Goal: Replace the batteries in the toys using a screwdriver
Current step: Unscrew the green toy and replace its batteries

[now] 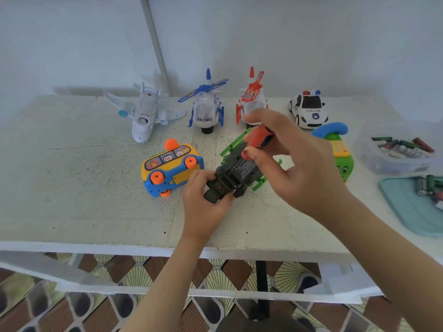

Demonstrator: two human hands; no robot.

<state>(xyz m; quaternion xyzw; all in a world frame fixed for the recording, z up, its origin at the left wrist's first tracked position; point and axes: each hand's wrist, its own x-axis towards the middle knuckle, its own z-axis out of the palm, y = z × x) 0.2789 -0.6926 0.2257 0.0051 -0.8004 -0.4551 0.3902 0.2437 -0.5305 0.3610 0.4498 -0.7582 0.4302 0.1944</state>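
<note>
A dark green toy helicopter (236,172) with bright green rotor and skids lies upside down in the middle of the table, its underside facing up. My left hand (203,202) grips its near end. My right hand (287,161) holds a screwdriver by its orange and black handle (260,138), pointed down at the toy's underside; the shaft and tip are hidden behind my fingers. A yellow and blue toy bus (171,167) lies on its side to the left.
Along the back stand a white plane (143,111), a blue helicopter (207,109), a red helicopter (251,99) and a police car (309,110). A green and yellow toy phone (340,149), a clear box of batteries (400,149) and a teal tray (412,207) sit at the right.
</note>
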